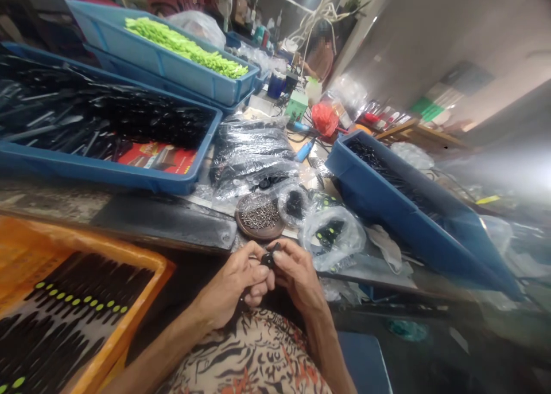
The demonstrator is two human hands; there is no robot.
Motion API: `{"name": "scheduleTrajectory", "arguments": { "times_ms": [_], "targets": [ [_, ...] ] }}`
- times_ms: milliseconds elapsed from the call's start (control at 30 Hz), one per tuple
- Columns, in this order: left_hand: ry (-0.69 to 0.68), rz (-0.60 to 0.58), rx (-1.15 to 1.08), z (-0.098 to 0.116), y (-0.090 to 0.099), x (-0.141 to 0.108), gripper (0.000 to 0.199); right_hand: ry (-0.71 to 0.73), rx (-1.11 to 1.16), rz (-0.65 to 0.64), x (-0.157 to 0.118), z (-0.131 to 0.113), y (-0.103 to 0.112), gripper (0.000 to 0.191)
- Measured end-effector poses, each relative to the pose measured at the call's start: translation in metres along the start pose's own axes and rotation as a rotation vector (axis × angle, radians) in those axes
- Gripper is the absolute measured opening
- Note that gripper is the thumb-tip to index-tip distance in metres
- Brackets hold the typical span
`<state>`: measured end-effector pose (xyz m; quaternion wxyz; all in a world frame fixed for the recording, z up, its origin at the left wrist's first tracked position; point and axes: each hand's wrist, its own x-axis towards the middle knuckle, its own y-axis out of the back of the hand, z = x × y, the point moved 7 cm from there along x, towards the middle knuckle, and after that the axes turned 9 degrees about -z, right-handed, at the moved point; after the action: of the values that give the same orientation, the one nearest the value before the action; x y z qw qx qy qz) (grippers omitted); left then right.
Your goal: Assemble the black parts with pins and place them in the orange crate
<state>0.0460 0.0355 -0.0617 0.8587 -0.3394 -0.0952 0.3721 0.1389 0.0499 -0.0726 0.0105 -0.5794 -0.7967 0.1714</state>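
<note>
A small black part (pixel 267 260) is held between my two hands, just in front of the bench edge. My left hand (pixel 236 279) has its fingers curled round one side of it. On the other side, my right hand (pixel 297 270) pinches it with thumb and fingers. Its exact shape is partly hidden by my fingertips. Right beyond my hands stands a round brown dish (pixel 262 233) of small metal screws. Beside that dish are a clear bag of small black pieces (pixel 295 203) and an open plastic bag (pixel 307 239) with black and yellow-green pieces.
An orange crate (pixel 159 262) at the lower left holds rows of black items with yellow-green dots. Blue bins (pixel 172 182) of black parts and a bin of green pieces (pixel 185 53) stand at the left. Another blue bin (pixel 413 233) is at the right. People sit across the bench.
</note>
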Motion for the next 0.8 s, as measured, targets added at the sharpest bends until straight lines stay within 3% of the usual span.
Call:
{"name": "scheduleTrajectory", "arguments": {
  "times_ms": [300, 500, 800],
  "targets": [
    [0.192, -0.024, -0.263, -0.008, -0.006, 0.002, 0.012, 0.051, 0.072, 0.058, -0.001, -0.004, 0.000, 0.022],
    [0.232, -0.024, -0.333, -0.013, -0.007, 0.003, 0.012, 0.014, 0.111, 0.040, 0.001, -0.004, 0.001, 0.023],
    [0.245, -0.013, -0.331, -0.016, -0.008, 0.005, 0.014, 0.085, 0.102, 0.073, 0.001, -0.006, 0.002, 0.021]
  ]
}}
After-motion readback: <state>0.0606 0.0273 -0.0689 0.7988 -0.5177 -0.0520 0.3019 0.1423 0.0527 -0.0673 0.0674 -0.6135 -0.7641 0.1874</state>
